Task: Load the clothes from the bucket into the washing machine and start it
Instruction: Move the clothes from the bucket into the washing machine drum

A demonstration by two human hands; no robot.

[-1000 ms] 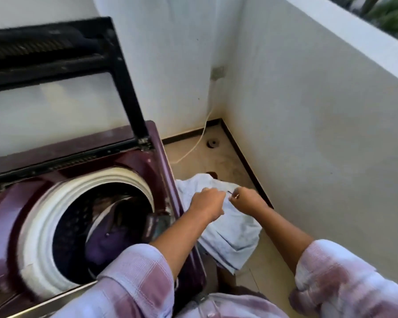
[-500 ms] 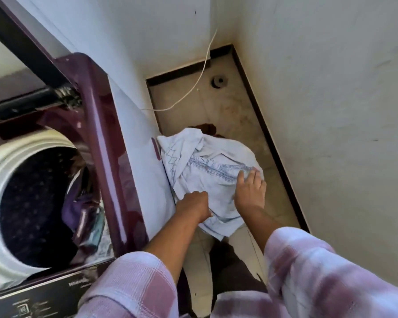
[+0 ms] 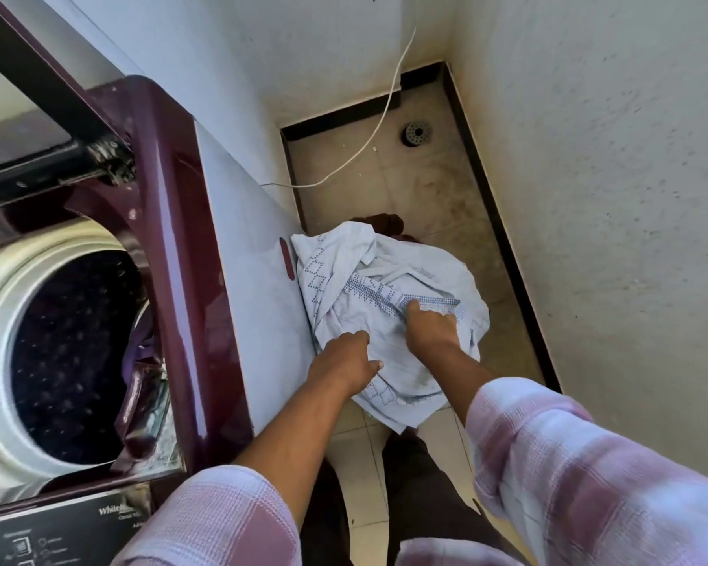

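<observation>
Right hand [image 3: 428,326] changed since 0.5 s ago: it lay flat on the cloth, and its fingers [image 3: 415,308] are now curled, pinching the embroidered band of the pale blue garment [image 3: 344,271]. Left hand [image 3: 346,361] keeps roughly its earlier place, fingers bunched into the lower fold, thumb lying out along the fabric.

- Garment: heaped low over the floor [image 3: 434,189], just beside the grey side panel of the washing machine [image 3: 172,239], touching it at the left edge. What it rests on is hidden.
- Dark red cloth [image 3: 387,223] shows at the far edge of the heap.
- Machine lid [image 3: 25,128] raised; drum [image 3: 70,353] open, purple clothing [image 3: 140,353] at its right rim.
- Control panel [image 3: 58,533] at bottom left, markings too blurred to read.
- White cable [image 3: 385,112] runs down the wall onto the floor; round drain [image 3: 417,134] near the corner.
</observation>
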